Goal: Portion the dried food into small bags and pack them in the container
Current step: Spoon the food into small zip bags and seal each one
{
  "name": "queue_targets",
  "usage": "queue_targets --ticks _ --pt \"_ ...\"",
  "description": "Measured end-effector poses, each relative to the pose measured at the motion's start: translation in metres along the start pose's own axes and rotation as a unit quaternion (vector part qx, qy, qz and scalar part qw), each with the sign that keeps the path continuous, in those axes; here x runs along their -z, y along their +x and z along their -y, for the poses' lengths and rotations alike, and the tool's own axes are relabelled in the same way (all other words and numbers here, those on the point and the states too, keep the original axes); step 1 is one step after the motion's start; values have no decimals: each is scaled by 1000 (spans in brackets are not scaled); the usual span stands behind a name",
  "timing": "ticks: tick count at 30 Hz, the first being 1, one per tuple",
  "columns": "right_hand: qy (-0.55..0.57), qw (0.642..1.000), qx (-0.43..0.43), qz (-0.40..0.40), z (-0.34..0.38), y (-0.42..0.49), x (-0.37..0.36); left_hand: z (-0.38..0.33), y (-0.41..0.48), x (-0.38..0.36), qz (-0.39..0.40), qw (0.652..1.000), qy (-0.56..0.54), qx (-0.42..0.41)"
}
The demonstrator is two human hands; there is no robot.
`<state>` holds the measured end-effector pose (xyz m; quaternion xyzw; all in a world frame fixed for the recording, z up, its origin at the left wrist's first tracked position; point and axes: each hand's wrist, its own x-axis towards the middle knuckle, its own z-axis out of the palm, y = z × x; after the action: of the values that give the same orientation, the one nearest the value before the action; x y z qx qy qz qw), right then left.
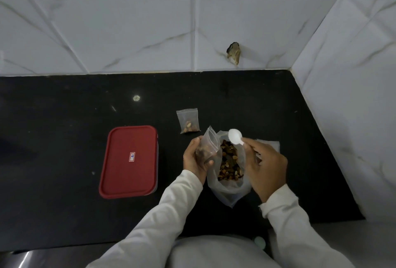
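My left hand (198, 158) grips a small clear zip bag (209, 144) with some dried food in its bottom, mouth tilted up to the right. My right hand (265, 165) holds a white plastic spoon (235, 136), its empty bowl just above the big open plastic bag of dried food (229, 165) lying between my hands. A filled small zip bag (188, 120) lies on the black counter behind them. The container with a red lid (129, 161) sits closed to the left.
The black counter (64, 118) ends at a white tiled wall behind and on the right. More clear plastic (270, 144) lies under my right hand. A chipped hole (234, 53) marks the back wall.
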<state>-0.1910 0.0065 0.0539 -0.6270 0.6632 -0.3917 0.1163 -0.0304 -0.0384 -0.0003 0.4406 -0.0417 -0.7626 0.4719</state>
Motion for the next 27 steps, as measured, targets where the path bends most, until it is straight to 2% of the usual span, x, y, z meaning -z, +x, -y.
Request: queue_targets --ticks 2,6,11,17,19,21,23,27 --pt "-11 998 -62 22 -15 -4 2 -1 0 4 9 1000 3 -24" --pt "-41 987 -122 94 -45 -20 -6 -5 1 8 21 998 12 -62" --pt "-25 983 -136 121 -49 -27 -17 -5 0 9 21 995 18 -91" --pt "-99 969 -167 150 -37 -13 -21 -8 -2 6 -5 991 23 -132" --pt "-61 986 -112 112 -22 -7 -17 -8 -4 4 -10 989 19 -149" --pt "26 989 -97 107 -1 2 -15 -8 -6 0 -16 985 15 -171" --pt "106 976 -133 139 16 11 -19 -8 -9 -5 -35 983 14 -181" --pt "195 946 -195 170 32 22 -32 -7 -10 -9 -38 980 25 -195"
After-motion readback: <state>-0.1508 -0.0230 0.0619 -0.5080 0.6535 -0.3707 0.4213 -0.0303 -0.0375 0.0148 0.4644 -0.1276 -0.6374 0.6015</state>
